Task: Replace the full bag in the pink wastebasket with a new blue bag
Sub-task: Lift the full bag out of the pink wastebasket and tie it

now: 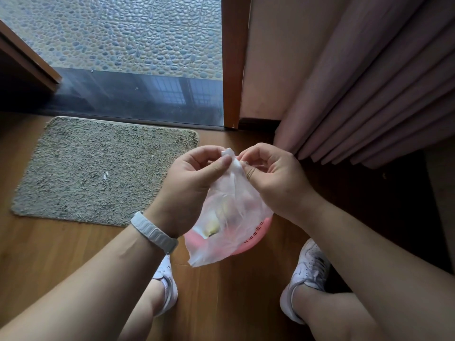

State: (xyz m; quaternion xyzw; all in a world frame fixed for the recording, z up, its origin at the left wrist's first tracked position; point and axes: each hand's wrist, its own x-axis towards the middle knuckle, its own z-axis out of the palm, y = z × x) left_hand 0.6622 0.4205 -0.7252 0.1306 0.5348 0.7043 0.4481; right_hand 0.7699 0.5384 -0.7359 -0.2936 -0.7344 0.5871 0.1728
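Nearest the lens are the two bare forearms coming in from the bottom corners, the left one wearing a pale watch band (154, 232). Follow them up and you get to the grip itself: the left hand (194, 185) has thumb and fingers pinched shut on the gathered top of the clear full bag (229, 217), and the right hand (273, 180) is closed on the same bunch of plastic from the other side, fingertips curled in tight. A little white tuft of bag mouth pokes up between them. To me that reads as twisting or knotting the neck so nothing spills on the way out, which is why both hands are up at the top and not under the load.

The bag hangs below the hands, sagging directly over the pink wastebasket (256, 236), which sits on the wooden floor (73, 247) between the person's white sneakers (305, 274). Can't tell whether the bottom of the bag is resting in the basket or lifted clear of it. Something yellowish shows through the plastic, too blurry to name.

Further out: a grey mat (98, 168) to the left, in front of a glass door, and pink curtains (369, 94) bunched at the right, just beside the basket.

No blue bag anywhere in view, so I'd guess we're early on, with the old bag not yet sealed and the new one yet to be fetched.
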